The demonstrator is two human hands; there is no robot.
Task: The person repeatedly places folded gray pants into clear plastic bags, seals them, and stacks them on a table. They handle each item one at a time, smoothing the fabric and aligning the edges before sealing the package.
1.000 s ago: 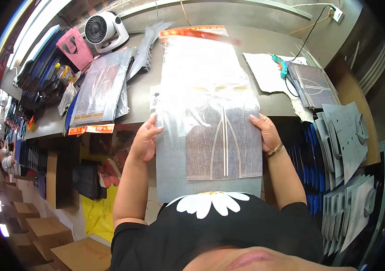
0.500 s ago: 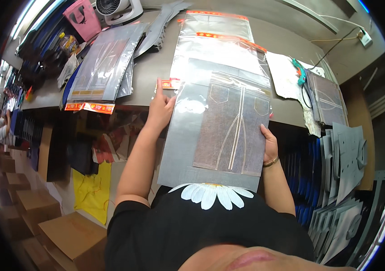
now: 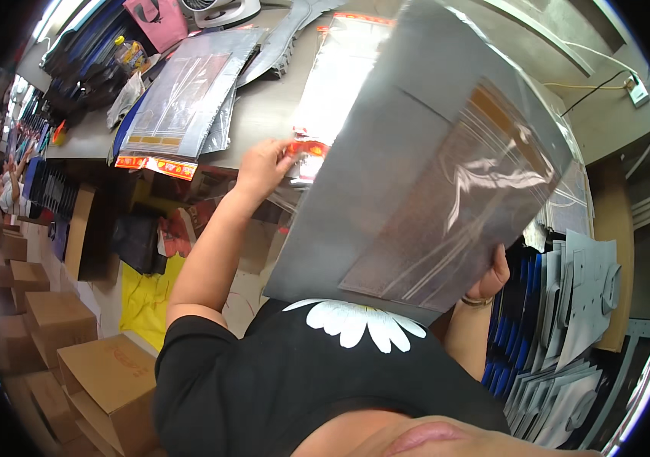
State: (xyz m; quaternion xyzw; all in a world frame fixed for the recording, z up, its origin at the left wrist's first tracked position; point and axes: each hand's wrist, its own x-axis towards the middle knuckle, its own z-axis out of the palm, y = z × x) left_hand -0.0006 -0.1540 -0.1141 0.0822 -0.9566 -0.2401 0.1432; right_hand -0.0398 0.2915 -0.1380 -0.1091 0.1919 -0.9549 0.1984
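Note:
My right hand (image 3: pixel 490 276) grips the lower right edge of a large flat grey sheet (image 3: pixel 370 152), tilted up in front of me. On the sheet lies a denim trouser panel (image 3: pixel 454 183) with pale seam lines and a tan band, under glossy clear film. The fingers of that hand are partly behind the sheet. Left of the sheet, my left hand (image 3: pixel 264 169) pinches the red printed strip (image 3: pixel 308 148) of a clear plastic bag (image 3: pixel 340 80) on the table. The sheet hides much of the bag pile.
A stack of bagged denim panels (image 3: pixel 176 99) lies on the table's left, beside grey cut pieces (image 3: pixel 283 46). A fan (image 3: pixel 222 11) and pink bag (image 3: pixel 156 21) stand behind. Grey and blue folded pieces (image 3: pixel 584 297) fill the right side. Cardboard boxes (image 3: pixel 108 373) stand lower left.
The sheet with the denim panel has lifted and tilted up to the right, in my right hand. My left hand has left the sheet's edge and closed on the bag's red strip.

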